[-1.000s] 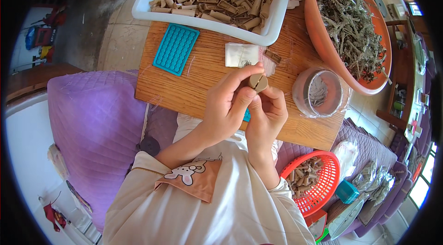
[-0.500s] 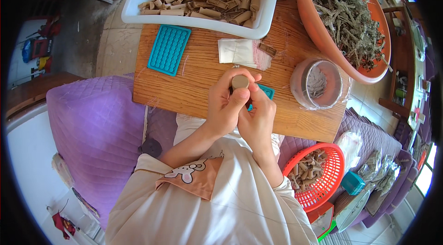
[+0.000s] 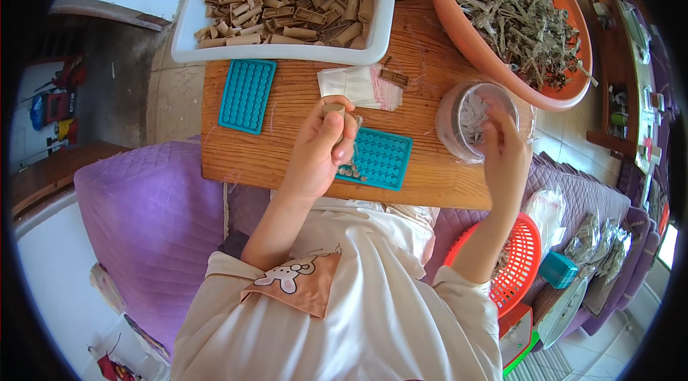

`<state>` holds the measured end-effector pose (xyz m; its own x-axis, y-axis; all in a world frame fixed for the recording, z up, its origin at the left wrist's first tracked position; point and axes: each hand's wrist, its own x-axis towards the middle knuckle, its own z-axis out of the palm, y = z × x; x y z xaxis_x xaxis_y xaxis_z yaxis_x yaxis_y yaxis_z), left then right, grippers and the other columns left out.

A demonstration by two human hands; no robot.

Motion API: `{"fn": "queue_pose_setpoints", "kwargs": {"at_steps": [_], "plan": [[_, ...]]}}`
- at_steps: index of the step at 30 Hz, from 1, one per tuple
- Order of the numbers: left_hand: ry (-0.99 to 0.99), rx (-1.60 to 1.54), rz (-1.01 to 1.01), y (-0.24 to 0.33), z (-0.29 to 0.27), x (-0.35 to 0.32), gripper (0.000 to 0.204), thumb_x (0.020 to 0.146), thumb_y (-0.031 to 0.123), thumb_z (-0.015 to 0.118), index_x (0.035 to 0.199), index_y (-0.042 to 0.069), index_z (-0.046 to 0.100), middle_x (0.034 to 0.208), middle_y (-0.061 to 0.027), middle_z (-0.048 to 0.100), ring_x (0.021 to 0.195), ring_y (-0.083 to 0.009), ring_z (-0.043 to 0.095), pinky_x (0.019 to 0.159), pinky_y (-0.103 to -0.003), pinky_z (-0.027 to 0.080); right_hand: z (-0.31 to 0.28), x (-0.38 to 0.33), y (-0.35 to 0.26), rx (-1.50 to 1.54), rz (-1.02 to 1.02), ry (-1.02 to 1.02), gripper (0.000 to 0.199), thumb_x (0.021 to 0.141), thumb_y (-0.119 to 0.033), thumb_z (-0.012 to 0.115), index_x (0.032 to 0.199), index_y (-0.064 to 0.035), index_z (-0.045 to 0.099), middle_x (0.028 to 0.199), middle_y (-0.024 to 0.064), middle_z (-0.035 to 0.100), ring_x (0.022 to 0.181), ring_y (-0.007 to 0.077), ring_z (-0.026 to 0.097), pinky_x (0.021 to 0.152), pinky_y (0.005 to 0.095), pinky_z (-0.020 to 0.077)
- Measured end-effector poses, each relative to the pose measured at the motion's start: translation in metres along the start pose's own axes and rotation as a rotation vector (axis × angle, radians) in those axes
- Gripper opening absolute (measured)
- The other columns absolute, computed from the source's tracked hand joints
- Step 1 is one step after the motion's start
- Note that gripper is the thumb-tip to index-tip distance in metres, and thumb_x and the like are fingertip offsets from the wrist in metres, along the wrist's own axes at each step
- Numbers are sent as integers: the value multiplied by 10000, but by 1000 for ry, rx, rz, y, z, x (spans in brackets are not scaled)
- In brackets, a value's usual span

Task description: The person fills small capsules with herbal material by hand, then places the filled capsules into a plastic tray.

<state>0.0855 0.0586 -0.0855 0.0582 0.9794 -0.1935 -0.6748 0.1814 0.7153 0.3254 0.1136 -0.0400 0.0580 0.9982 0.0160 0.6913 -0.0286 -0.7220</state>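
My left hand [image 3: 321, 139] is closed round a small brown cylinder [image 3: 334, 109], held upright above the table with the thumb near its top. Beneath that hand lies a teal dimpled tray [image 3: 384, 159], with several small roundish bits on its left corner. My right hand [image 3: 507, 148] is over the mouth of a clear round tub [image 3: 453, 121], fingers bent and apart, with no object visible in them. Inside the tub are pale greyish-white strips [image 3: 473, 117]. The fingertips' exact contact with the strips cannot be made out.
A white bin [image 3: 287, 55] of brown half-tube pieces stands at the back. An orange basin [image 3: 459, 26] of dried plant matter is at the far right. Another teal tray [image 3: 247, 96], white pouches [image 3: 351, 86] and a loose brown piece [image 3: 393, 78] lie on the table. A red basket [image 3: 529, 259] sits lower right.
My hands have parted. The right one has moved right to the tub; the left has shifted slightly left, still with the brown cylinder. More of the near teal tray now shows.
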Motion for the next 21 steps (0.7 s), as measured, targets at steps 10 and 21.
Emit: {"fn": "queue_pose_setpoints", "kwargs": {"at_steps": [10, 21], "plan": [[99, -409, -307, -6, 6, -3, 260, 891, 154, 398, 1121, 37, 429, 1010, -73, 494, 951, -157, 482, 674, -284, 491, 33, 50, 39, -605, -231, -362, 130, 719, -71, 534, 806, 5, 594, 778, 206, 590, 708, 357, 575, 638, 416, 464], [-30, -1066, -627, -4, -4, 3, 293, 897, 157, 383, 1129, -21, 377, 1106, -91, 464, 1128, -227, 412, 703, -310, 557, 22, 49, 48, -283, -196, -228, 105, 706, -66, 560, 784, 2, 570, 707, 183, 596, 661, 321, 586, 607, 391, 452]]}}
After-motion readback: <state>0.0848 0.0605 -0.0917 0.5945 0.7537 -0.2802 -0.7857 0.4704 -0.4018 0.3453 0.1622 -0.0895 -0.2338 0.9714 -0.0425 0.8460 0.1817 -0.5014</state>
